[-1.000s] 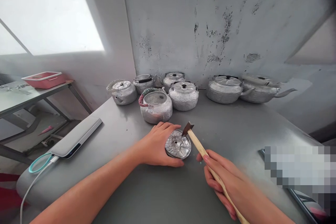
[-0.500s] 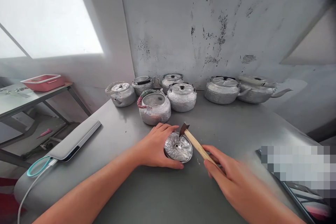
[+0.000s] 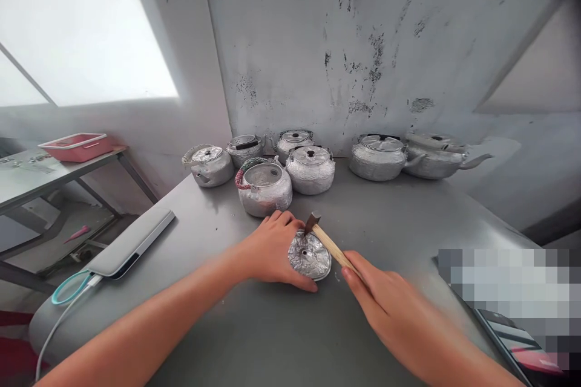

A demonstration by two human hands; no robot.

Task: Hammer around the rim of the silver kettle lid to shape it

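Observation:
My left hand (image 3: 276,252) grips a round, crinkled metal kettle lid (image 3: 311,259) by its left edge, thumb at the near side and fingers at the far side. A small hole shows in the lid's middle. In my right hand (image 3: 379,290) is a hammer (image 3: 333,246), held by its wooden handle. The hammer's dark head is over the far part of the lid, close to my left fingers; whether it touches the metal I cannot tell. Just beyond my left hand stands a lidless kettle (image 3: 265,193) with a red and green wrapped handle.
Several lidded metal kettles (image 3: 311,172) line the back of the grey table (image 3: 254,338) by the wall. A power bank (image 3: 131,245) with a cable lies at the left, and a partly blurred-out flat device (image 3: 508,332) at the right. A pink basket (image 3: 79,147) sits on a side table.
The hammer head has moved slightly left and now tilts a little differently over the lid. My left hand still holds the lid in about the same place. The whole view has shifted slightly.

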